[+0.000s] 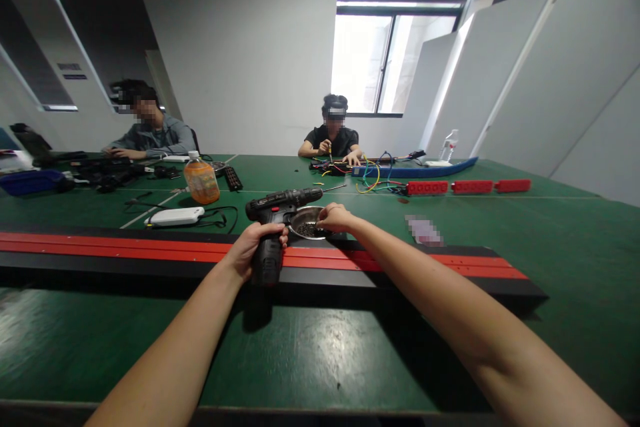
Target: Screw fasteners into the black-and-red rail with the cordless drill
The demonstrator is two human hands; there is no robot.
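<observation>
My left hand [253, 247] is wrapped round the grip of a black cordless drill [270, 230], whose long bit points right. My right hand [336, 219] is at the right rim of a round metal bowl [299, 225], its fingers pressed together and reaching in. Small dark screws [309, 229] lie in the bowl; whatever the fingertips pinch is too small to make out. Bowl and drill are at the far edge of a long black and red bar [195, 251], which lies across the table in front of me.
On the green table [300, 360] are an orange bottle [201, 180], a white power bank [175, 216] with cables, red socket strips [427, 188] and a blue strip [425, 171]. Two people sit across the table, one handling wires with a tool.
</observation>
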